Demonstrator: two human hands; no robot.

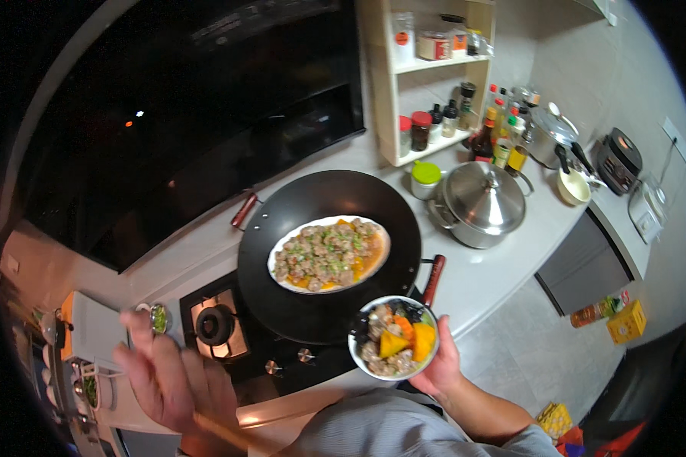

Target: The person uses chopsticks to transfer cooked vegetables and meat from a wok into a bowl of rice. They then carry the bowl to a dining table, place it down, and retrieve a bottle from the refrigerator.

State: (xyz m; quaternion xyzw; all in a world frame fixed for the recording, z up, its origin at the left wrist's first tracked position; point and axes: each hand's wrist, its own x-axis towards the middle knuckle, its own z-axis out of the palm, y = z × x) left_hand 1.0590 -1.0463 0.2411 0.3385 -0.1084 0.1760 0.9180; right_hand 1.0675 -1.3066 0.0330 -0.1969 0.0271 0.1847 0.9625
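On the right, my right hand (441, 365) holds a bowl (393, 338) of meat pieces, orange-yellow chunks, a carrot-like slice and dark food, with its thumb up the rim. My left hand (168, 374), blurred, is raised over the counter left of the stove. A slim tan wooden stick (228, 429), possibly chopsticks, runs from its palm towards the lower right. Between and beyond the hands, a black wok (326, 191) sits on the gas stove (251, 377). In it lies a white oval dish (382, 251) of meat pieces over orange chunks, sprinkled with chopped green.
A lidded steel pot (483, 208) and a green-lidded jar (426, 178) stand right of the wok. Behind are sauce bottles (500, 134) and a spice shelf (397, 91). A small bowl of chopped greens (159, 319) lies beyond my left hand. The bare burner (214, 325) is nearby.
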